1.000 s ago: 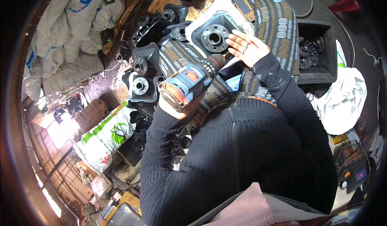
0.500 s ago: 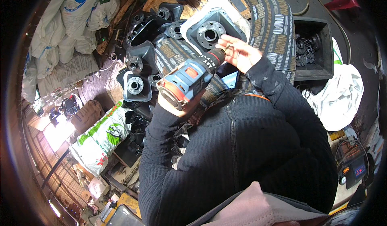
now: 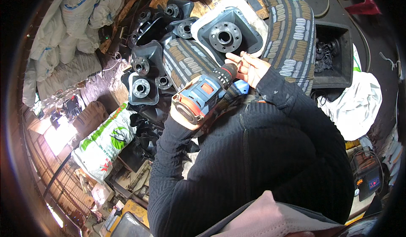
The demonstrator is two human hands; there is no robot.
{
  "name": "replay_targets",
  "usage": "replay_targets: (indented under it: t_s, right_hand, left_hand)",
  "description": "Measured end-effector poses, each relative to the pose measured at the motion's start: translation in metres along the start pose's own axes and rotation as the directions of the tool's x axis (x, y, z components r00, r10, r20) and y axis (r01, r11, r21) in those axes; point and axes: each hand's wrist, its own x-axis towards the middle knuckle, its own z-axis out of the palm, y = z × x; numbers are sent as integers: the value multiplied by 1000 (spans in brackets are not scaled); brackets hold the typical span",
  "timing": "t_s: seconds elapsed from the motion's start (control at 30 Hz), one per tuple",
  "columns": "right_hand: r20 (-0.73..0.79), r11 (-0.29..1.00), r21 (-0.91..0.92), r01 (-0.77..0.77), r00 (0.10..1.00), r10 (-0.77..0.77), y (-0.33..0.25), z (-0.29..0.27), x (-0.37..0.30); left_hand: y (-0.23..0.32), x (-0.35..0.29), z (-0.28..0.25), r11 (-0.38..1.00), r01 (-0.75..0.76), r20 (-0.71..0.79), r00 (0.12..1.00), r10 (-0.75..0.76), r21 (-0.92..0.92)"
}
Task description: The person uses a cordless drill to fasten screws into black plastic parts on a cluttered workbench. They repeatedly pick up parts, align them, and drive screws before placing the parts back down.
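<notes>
My left hand (image 3: 181,117) is wrapped round the grip of a blue and orange cordless drill (image 3: 201,94), whose body hides most of the fingers. The drill's chuck points up and to the right, close to my right hand (image 3: 250,69). That hand is palm up with thumb and fingertips drawn together; whatever small dark thing they pinch is too small to name. Just beyond the fingers lies a square black housing with a round grey metal flange (image 3: 225,37), its centre hole facing up. A white block (image 3: 242,0) shows beneath it, between my patterned trouser legs (image 3: 292,30).
Several similar black flanged housings (image 3: 141,88) are heaped at the left. At the right stands a black bin (image 3: 334,78) holding small dark metal parts, with a white sack (image 3: 359,104) beside it. A white and green bag (image 3: 103,144) lies at the lower left.
The drill and my left hand have shifted slightly right and down. My right hand has dropped a little away from the flange, and its fingers have drawn closer together.
</notes>
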Motion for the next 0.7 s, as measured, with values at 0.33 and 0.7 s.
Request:
replay_targets:
  t_s: [0.33,0.7]
  right_hand:
    - [-16,997,19,-81,997,81,5,9,6]
    - [44,990,83,-116,993,113,3,19,6]
  left_hand:
    - [6,10,3,877,241,-9,963,-269,-417]
    - [-4,-2,-2,689,388,187,918,-350,-613]
